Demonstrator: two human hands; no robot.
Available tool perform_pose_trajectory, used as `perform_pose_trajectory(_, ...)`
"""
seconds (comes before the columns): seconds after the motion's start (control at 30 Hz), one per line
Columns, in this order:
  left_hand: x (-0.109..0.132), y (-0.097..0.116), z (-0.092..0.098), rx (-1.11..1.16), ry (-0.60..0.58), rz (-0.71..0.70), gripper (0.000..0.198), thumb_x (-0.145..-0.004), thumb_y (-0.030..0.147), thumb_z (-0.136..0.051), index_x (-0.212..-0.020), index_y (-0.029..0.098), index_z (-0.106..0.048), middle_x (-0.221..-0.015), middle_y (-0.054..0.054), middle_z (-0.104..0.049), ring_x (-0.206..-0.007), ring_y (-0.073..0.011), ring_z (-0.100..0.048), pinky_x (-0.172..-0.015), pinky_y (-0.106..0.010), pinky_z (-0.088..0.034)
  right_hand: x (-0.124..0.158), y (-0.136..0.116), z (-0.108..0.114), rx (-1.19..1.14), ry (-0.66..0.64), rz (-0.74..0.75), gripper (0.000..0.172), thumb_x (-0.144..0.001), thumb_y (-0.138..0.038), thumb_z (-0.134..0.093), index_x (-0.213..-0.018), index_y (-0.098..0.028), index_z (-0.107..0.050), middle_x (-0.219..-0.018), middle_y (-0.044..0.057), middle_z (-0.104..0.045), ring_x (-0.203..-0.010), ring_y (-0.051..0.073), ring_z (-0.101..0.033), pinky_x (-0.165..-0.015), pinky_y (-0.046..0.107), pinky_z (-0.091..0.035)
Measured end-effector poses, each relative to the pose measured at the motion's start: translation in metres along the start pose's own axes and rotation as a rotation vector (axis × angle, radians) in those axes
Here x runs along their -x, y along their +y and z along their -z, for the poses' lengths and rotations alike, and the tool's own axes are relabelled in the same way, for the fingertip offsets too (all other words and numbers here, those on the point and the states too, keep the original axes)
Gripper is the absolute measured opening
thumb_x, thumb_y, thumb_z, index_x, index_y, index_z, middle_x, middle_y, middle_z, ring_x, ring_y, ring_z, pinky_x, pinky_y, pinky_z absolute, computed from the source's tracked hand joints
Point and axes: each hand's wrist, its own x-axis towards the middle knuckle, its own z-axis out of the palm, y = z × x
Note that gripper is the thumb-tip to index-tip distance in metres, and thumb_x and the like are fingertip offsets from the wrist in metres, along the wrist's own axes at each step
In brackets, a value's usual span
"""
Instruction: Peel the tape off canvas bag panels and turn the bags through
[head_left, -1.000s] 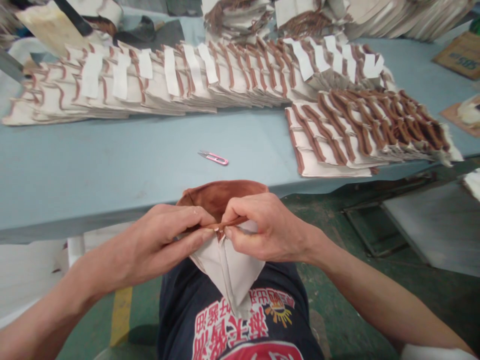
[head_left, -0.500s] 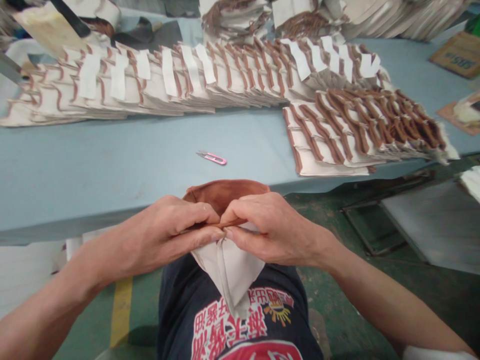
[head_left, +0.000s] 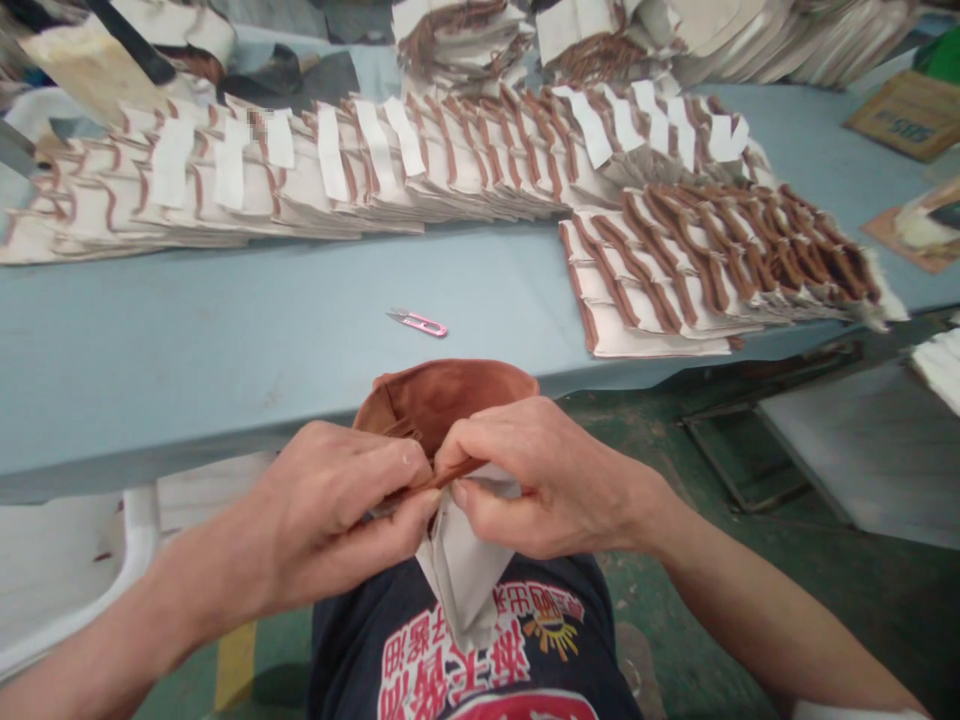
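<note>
Both of my hands pinch the near rim of a small cloth pouch, white outside with a brown lining. Its mouth gapes away from me, and its pointed white lower part hangs over my dark printed shirt. My left hand is closed on the brown edge, thumb below and fingers above. Close beside it, my right hand grips the same edge between thumb and bent forefinger. The fingertips almost meet and hide part of the edge. Beyond the pouch, pink-handled thread snips lie on the blue tabletop.
A long row of overlapping white pieces with brown edging runs across the table, with white paper strips on it. A second brown-edged stack sits at right. Further stacks, a cardboard piece and a metal frame are around.
The hands have drawn slightly apart along the rim, the left one shifting down and left. The pouch mouth shows wider, with more of its brown inside visible.
</note>
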Motion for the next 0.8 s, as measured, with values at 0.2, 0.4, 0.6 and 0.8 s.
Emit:
perform_pose_trajectory(0.2,-0.002,0.013,-0.011,0.116,0.204,0.075,0.031,-0.094,0.005,-0.049,-0.070,0.023,-0.041,-0.054,0.008,-0.047,-0.047,-0.0094,-0.040,-0.050,-0.029,-0.028,-0.002,0.001,-0.007,-0.062,0.053,0.055,0.010,-0.083,-0.013,-0.055,-0.084,-0.022,-0.061,-0.074,-0.001,-0.073,-0.064,0.014,-0.061,-0.064,0.027,-0.043)
perform_pose_trajectory(0.4,0.000,0.022,-0.033,0.550,0.363,0.309,0.040,-0.102,0.025,-0.054,-0.064,0.022,-0.043,-0.052,0.006,-0.049,-0.047,-0.0085,-0.043,-0.047,-0.022,-0.034,-0.010,0.009,-0.005,-0.136,0.100,0.095,0.005,-0.083,-0.021,-0.063,-0.078,-0.020,-0.062,-0.073,-0.001,-0.072,-0.065,0.013,-0.062,-0.065,0.026,-0.044)
perform_pose_trajectory(0.6,0.005,0.020,-0.052,0.846,0.458,0.498,0.061,-0.101,0.066,-0.056,-0.062,0.023,-0.038,-0.055,0.003,-0.047,-0.047,-0.0112,-0.042,-0.042,-0.024,-0.034,-0.006,0.027,0.010,-0.115,0.063,-0.029,0.026,-0.088,-0.041,-0.075,-0.080,-0.019,-0.062,-0.074,-0.003,-0.066,-0.066,0.012,-0.054,-0.066,0.026,-0.040)
perform_pose_trajectory(0.8,0.018,0.006,-0.044,0.715,0.432,0.472,0.052,-0.105,0.047,-0.053,-0.060,0.022,-0.042,-0.053,0.004,-0.043,-0.048,-0.0112,-0.040,-0.044,-0.024,-0.033,0.010,0.033,0.023,-0.102,0.021,-0.228,0.028,-0.088,-0.044,-0.075,-0.082,-0.018,-0.066,-0.070,-0.005,-0.061,-0.059,0.009,-0.048,-0.058,0.023,-0.034)
